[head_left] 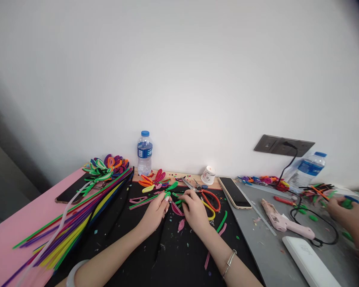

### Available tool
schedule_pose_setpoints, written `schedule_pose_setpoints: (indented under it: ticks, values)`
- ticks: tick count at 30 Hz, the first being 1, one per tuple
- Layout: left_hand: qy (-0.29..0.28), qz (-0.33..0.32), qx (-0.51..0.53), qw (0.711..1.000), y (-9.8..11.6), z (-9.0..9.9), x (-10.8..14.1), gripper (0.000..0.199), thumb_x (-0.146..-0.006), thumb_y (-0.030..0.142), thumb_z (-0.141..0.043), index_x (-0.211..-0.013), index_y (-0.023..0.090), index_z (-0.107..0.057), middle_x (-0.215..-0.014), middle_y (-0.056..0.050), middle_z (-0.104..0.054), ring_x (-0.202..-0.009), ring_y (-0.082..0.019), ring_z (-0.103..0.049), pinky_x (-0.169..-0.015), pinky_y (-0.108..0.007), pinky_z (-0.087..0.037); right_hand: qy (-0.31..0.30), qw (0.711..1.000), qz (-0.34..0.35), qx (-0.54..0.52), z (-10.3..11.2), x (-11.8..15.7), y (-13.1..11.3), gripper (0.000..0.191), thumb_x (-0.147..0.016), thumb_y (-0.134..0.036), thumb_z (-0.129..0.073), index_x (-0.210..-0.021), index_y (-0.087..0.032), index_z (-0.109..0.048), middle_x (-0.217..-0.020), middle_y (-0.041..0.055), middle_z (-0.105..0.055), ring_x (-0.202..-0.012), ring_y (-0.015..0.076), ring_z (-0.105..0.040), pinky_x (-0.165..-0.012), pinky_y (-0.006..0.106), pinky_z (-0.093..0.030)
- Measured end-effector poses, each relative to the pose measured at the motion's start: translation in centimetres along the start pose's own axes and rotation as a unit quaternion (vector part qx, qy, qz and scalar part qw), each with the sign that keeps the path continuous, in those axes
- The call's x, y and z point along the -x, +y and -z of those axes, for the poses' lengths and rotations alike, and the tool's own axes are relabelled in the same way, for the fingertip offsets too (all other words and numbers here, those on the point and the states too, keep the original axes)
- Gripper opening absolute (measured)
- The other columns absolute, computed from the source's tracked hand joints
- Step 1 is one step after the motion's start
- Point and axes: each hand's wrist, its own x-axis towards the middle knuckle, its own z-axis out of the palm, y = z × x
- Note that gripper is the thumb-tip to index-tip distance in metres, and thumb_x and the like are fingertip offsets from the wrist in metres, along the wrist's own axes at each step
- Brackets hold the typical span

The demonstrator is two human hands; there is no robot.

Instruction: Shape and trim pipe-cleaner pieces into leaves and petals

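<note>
While the left hand (154,211) pinches a green pipe cleaner (168,194), I cannot tell whether the right hand's grip (183,199) is closed.

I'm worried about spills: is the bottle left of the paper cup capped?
Yes, capped: a blue cap sits on the neck of the upright bottle.

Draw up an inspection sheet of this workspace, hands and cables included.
Surface: black mat, strewn with small scraps.
Work things: green pipe cleaner; pink pipe-cleaner loop between the hands.
Clutter: scissors, paper cup, smartphone, pink glue gun.
Hands: left hand pinches the green pipe cleaner; right hand, grip unclear.
Cables: black cord plugged into wall socket; white cable at left.
Surroundings: white wall; another person's hand at far right.
</note>
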Motion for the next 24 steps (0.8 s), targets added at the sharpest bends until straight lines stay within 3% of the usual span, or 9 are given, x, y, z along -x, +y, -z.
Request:
schedule_pose_setpoints:
  ticks: [3, 6, 10, 12, 16, 24]
  values:
    - [-0.008, -0.015, -0.012, 1.0, -0.3, 0.1, 0.4, 0.031, -0.087, 0.047, -0.041, -0.083, 0.018, -0.051, -0.061, 0.005, -0.043, -0.048, -0.01, -0.035, -0.046, -0.021, -0.027, 0.006, 1.0, -0.006, 0.004, 0.0, 0.2, 0.3, 0.026, -0.08, -0.007, -0.044, -0.087, -0.021, -0.064, -0.095, 0.0065, -0.057, -0.084, 0.0187, -0.058, -0.075, 0.03, -0.048]
    - [-0.015, -0.025, -0.036, 0.999, -0.3, 0.1, 0.8, 0.032, -0.089, 0.046, -0.038, -0.086, 0.018, -0.053, -0.063, 0.004, -0.046, -0.049, -0.011, -0.037, -0.047, -0.022, -0.029, 0.019, 1.0, -0.015, -0.012, 0.2, 0.5, 0.2, 0.027, -0.081, -0.008, -0.044, -0.095, -0.021, -0.064, -0.097, 0.0073, -0.058, -0.086, 0.0198, -0.058, -0.076, 0.031, -0.047]
    - [0.017, -0.059, -0.144, 0.988, 0.2, 0.2, 1.3, 0.025, -0.091, 0.038, -0.037, -0.088, 0.02, -0.054, -0.07, -0.001, -0.054, -0.06, -0.016, -0.049, -0.055, -0.025, -0.033, 0.025, 0.997, -0.031, -0.074, 0.5, 1.0, -0.8, 0.024, -0.079, -0.01, -0.048, -0.095, -0.021, -0.062, -0.095, 0.0062, -0.059, -0.086, 0.0201, -0.058, -0.075, 0.031, -0.046]
    - [0.041, -0.08, -0.239, 0.967, 0.6, 0.4, 1.6, 0.017, -0.089, 0.032, -0.041, -0.087, 0.021, -0.054, -0.08, -0.004, -0.06, -0.073, -0.021, -0.055, -0.062, -0.027, -0.035, 0.025, 0.994, -0.041, -0.099, 0.5, 1.2, -1.3, 0.018, -0.079, -0.011, -0.049, -0.086, -0.021, -0.062, -0.087, 0.0043, -0.059, -0.078, 0.0186, -0.058, -0.07, 0.029, -0.045]
    - [0.037, -0.021, -0.414, 0.909, 0.9, 0.7, 2.2, 0.008, -0.079, 0.028, -0.054, -0.076, 0.022, -0.052, -0.072, -0.005, -0.061, -0.069, -0.025, -0.059, -0.057, -0.027, -0.031, 0.021, 0.992, -0.048, -0.118, 0.1, 1.5, -1.9, 0.016, -0.079, -0.01, -0.049, -0.08, -0.02, -0.061, -0.078, 0.0023, -0.058, -0.064, 0.0152, -0.053, -0.06, 0.026, -0.041]
    - [-0.032, 0.021, -0.527, 0.849, 1.2, 0.5, 2.3, 0.014, -0.085, 0.024, -0.044, -0.082, 0.019, -0.056, -0.08, -0.01, -0.067, -0.078, -0.027, -0.064, -0.06, -0.028, -0.036, 0.026, 0.986, -0.084, -0.144, -0.5, 1.6, -1.8, 0.013, -0.078, -0.012, -0.049, -0.079, -0.018, -0.061, -0.069, 0.0001, -0.057, -0.053, 0.0118, -0.048, -0.053, 0.023, -0.038]
